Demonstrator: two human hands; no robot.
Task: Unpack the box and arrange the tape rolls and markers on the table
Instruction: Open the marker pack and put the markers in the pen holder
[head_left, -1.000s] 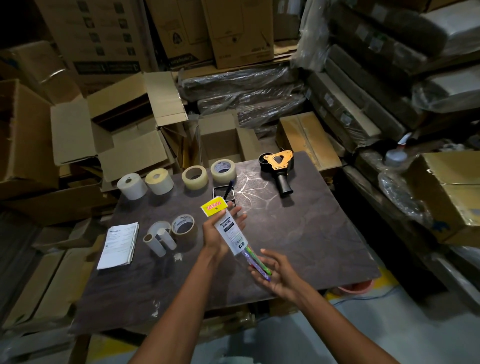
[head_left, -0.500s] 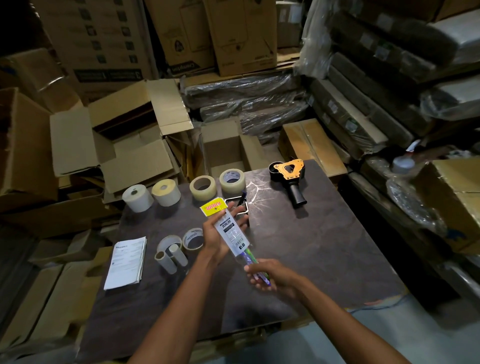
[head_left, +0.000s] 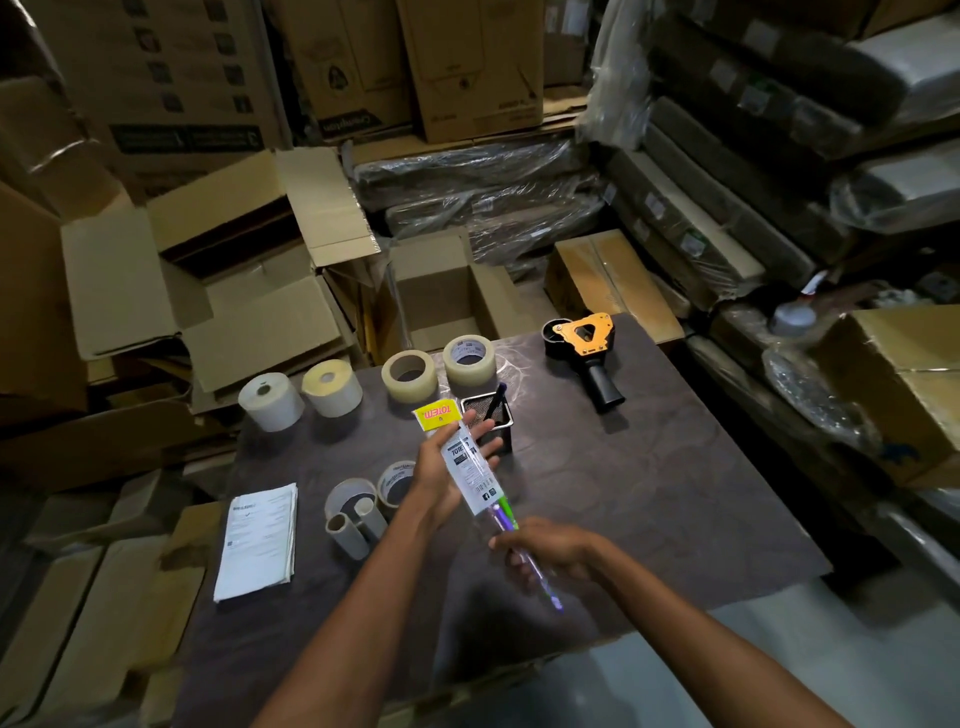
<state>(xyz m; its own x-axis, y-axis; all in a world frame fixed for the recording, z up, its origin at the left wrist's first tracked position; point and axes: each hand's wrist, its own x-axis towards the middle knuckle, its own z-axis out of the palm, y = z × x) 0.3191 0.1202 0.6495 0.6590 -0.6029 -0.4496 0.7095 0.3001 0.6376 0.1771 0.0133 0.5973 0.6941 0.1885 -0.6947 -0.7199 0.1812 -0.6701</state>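
Head view, only one camera. Centre of frame: left hand (head_left: 441, 470) holds a clear plastic marker pack (head_left: 470, 467) against its palm, fingers spread behind the printed card, thumb side hidden. Yellow header tab at the pack's top points toward the upper left; long axis runs diagonally down to the lower right. Right hand (head_left: 558, 551) sits at the lower end, fingers curled round a purple marker (head_left: 540, 577) that sticks out of the pack's open bottom, tip showing below the hand. A green marker lies beside it inside the sleeve.

Key relation: the marker lies along the pack's axis, right hand at the exit end, so a pull down and to the right along that line looks like what frees it. Left hand is the anchor.

Behind the left hand, touching nothing I can confirm: black mesh pen holder (head_left: 488, 418) with one dark pen upright, the likely destination, nearer the left hand.

Desk (head_left: 649, 493): dark, matte, veined surface. Back row, upper centre: two paper-white rolls, two glossy clear tape rolls (head_left: 439, 366). Left of centre: brown tape roll, bare cardboard cores, folded paper sheets. Upper right: orange-and-black tape dispenser (head_left: 587, 348), handle toward the camera. Open cardboard box (head_left: 441, 296) behind the desk.
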